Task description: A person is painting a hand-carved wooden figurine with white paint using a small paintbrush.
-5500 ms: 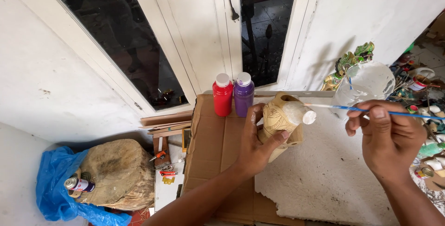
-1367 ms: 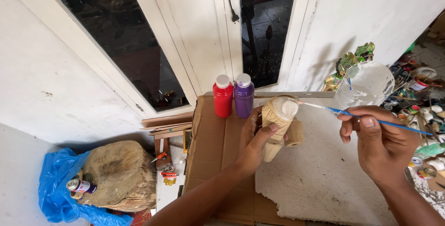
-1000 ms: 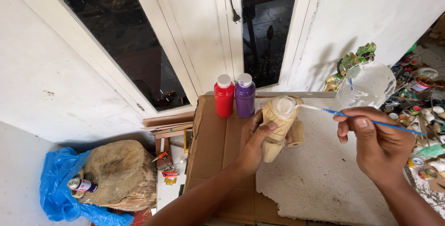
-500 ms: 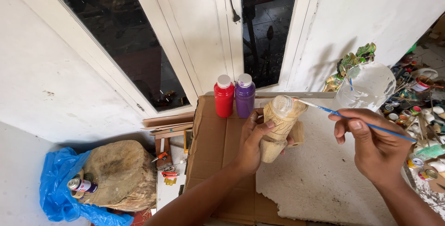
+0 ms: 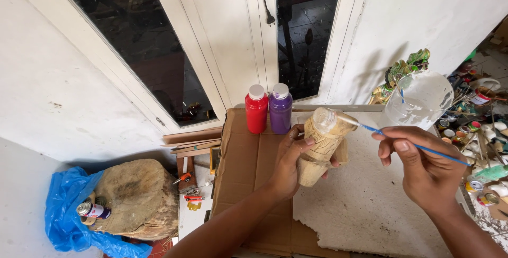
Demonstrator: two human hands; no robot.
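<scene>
From the head camera, the left hand [image 5: 288, 163] is wrapped around a carved wooden figure [image 5: 320, 147], holding it tilted above the cardboard-covered surface [image 5: 238, 184]. The right hand [image 5: 423, 165] pinches a thin blue paintbrush [image 5: 423, 147], its tip touching the figure's white-painted top. A red paint bottle [image 5: 256, 109] and a purple paint bottle [image 5: 280, 108] stand just behind, touching each other
</scene>
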